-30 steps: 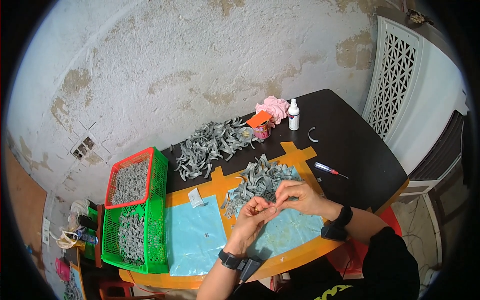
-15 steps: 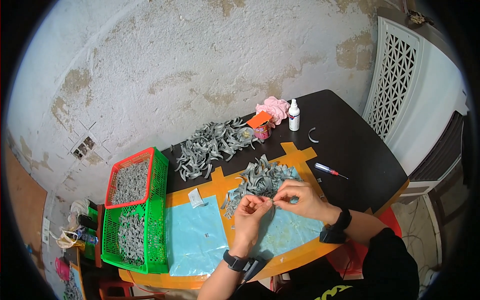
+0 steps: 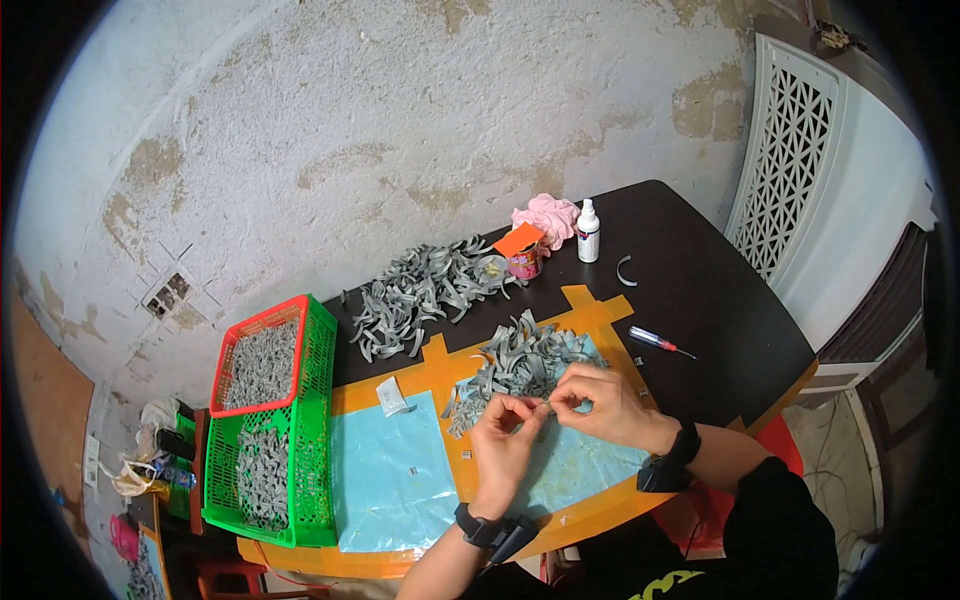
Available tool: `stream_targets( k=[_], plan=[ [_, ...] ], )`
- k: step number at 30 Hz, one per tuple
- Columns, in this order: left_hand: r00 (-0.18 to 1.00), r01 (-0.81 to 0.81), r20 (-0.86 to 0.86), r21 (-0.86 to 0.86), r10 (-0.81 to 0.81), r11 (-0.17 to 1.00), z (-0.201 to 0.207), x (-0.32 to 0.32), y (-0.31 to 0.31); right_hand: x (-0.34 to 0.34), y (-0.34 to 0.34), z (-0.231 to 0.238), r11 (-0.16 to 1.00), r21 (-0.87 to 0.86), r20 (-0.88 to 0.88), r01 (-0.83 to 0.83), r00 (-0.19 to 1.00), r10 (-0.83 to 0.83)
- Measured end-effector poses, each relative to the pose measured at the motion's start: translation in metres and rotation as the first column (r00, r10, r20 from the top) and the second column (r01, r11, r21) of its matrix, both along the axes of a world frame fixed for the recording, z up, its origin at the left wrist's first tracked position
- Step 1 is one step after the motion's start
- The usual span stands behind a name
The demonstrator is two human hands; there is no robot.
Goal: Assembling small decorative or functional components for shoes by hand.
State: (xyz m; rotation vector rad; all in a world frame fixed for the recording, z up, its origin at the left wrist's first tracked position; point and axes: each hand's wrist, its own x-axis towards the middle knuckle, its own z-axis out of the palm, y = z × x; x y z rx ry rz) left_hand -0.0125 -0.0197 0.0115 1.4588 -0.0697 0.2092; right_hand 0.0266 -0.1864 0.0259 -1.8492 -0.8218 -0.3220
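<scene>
My left hand (image 3: 503, 445) and my right hand (image 3: 607, 405) meet over the front of the table, thumbs and fingertips pinched close together. Whatever sits between the fingertips is too small and covered to make out. Just beyond the hands lies a heap of grey curved strips (image 3: 525, 352), with small grey pieces (image 3: 462, 412) spread at its left edge. Beneath the hands a light blue sheet (image 3: 590, 460) is fixed to the table with orange tape (image 3: 612, 310).
A green basket (image 3: 315, 400) and a red-rimmed basket (image 3: 222, 385) hold grey pieces at left. Another strip pile (image 3: 415, 300) lies farther back. Around it stand a can (image 3: 525, 263), a pink cloth (image 3: 548, 218) and a white bottle (image 3: 588, 235). A screwdriver (image 3: 660, 340) lies at right.
Both hands have shifted very slightly, and the left fingers have changed their bend a little. The pinch at the fingertips stays together. Things on the table look unmoved.
</scene>
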Motion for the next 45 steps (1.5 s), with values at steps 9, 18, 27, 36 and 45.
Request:
stream_targets(
  k=[9,18,27,36,45],
  plan=[
    [0.998,-0.059,-0.016,-0.072,0.058,0.996,0.002,-0.002,-0.007,-0.002,0.000,0.001,0.993,-0.060,0.145,0.100,0.985,-0.090],
    [0.997,-0.075,-0.010,-0.123,0.075,0.990,-0.003,0.000,-0.008,-0.004,0.000,0.004,0.991,-0.088,0.103,0.100,0.991,-0.090],
    [0.998,0.038,-0.036,-0.369,-0.056,0.929,-0.001,0.011,0.009,0.004,-0.007,0.004,0.988,0.148,-0.237,-0.042,0.969,0.077],
    [0.961,0.184,-0.123,-0.380,-0.247,0.907,-0.012,0.009,0.016,0.008,-0.008,-0.010,0.882,0.455,-0.588,-0.125,0.702,0.403],
    [0.962,0.212,-0.093,-0.338,-0.257,0.917,-0.010,0.006,0.014,0.007,-0.006,-0.012,0.878,0.440,-0.659,-0.189,0.596,0.458]
  ],
)
